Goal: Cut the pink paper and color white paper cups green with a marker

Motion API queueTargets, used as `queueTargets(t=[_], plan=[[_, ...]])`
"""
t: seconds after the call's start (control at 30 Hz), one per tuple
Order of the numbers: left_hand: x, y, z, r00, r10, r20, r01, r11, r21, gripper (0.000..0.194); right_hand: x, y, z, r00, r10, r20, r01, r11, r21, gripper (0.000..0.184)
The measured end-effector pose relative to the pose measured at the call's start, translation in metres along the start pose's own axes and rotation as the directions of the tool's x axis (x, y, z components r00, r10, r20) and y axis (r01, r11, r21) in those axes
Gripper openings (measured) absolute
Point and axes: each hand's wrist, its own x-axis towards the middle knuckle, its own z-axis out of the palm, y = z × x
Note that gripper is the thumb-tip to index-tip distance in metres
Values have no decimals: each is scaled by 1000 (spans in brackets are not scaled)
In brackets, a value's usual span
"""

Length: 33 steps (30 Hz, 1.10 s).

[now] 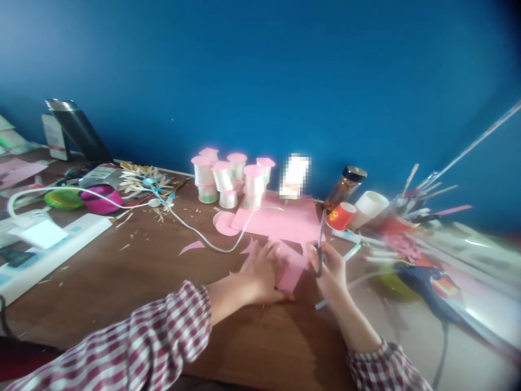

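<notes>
Holding a small, flat pink paper piece point(292, 272) in the left hand point(264, 272), with fingers bent over its left side and thumb stretched along its lower edge. Cannot tell how tightly, owing to blur over the fingertips. Grasping a pair of metal scissors with dark handles point(319, 247) in the right hand point(331, 267), with fingers curled around the handle and blades pointed away, toward the plain blue wall point(260, 81). Cannot tell how far apart the blades stand, nor whether touching the paper piece just to their left.

Working low over a brown wooden table point(163, 277), facing a large pink paper sheet point(280, 220) laid flat just beyond both hands. Facing also, farther left, stacked white cups with pink paper tops point(254, 187). Near the left hand, can see a thin white cable point(215, 248) and a curved pink paper scrap point(192, 246). Flanked beyond the right hand by a small red cup point(341, 217) and a white cup point(371, 207).
</notes>
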Motion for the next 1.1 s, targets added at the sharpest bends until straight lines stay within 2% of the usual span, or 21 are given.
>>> queueTargets(t=[0.07, 0.13, 0.3, 0.43, 0.53, 0.6, 0.67, 0.73, 0.77, 0.83, 0.93, 1.0, 1.1], plan=[[-20, 1, 6, 999, -12, -50, 13, 1000, 27, 74, 0, -3, 1, 1000, 4, 3, -4, 1000, -12, 30], [-33, 2, 10, 993, 35, -114, -29, 998, 54, 60, 0, -5, 1, 1000, 17, -13, -17, 999, -31, 31], [-40, 5, 12, 973, 58, -224, -61, 998, -6, 28, -1, -2, 0, 1000, -6, -29, 5, 999, -39, 33], [-39, 6, 10, 976, 45, -213, -55, 997, -44, 28, 1, 0, -2, 998, 8, -55, -6, 999, 35, 32], [-36, 5, 10, 974, 40, -224, -60, 995, -82, 21, 4, -2, -5, 991, 22, -130, -11, 996, 86, 30], [-28, 4, 9, 949, 14, -314, -59, 989, -133, 24, 7, -3, -7, 982, 16, -186, 1, 996, 89, 30], [-12, 6, 5, 921, -32, -388, -39, 984, -173, 39, 9, -3, -9, 973, 17, -230, 4, 996, 92, 29], [11, 9, 0, 911, -81, -405, 1, 981, -195, 34, 11, -2, -10, 964, 25, -265, 4, 994, 110, 29], [24, 11, -4, 921, -94, -377, 18, 980, -199, 27, 11, -2, -11, 961, 25, -274, 8, 993, 118, 29], [50, 17, -9, 955, -112, -273, 64, 982, -179, 36, 11, -2, -11, 959, 11, -285, 21, 993, 112, 29], [78, 26, -9, 978, -58, -200, 28, 988, -150, 35, 10, -5, -12, 955, -22, -296, 40, 998, 54, 28], [86, 31, -4, 985, -51, -166, 30, 991, -130, 32, 10, -6, -12, 949, -33, -314, 40, 999, 18, 28], [82, 35, 7, 988, -33, -154, 18, 995, -98, 31, 10, -4, -12, 953, -45, -298, 60, 997, 43, 27]])
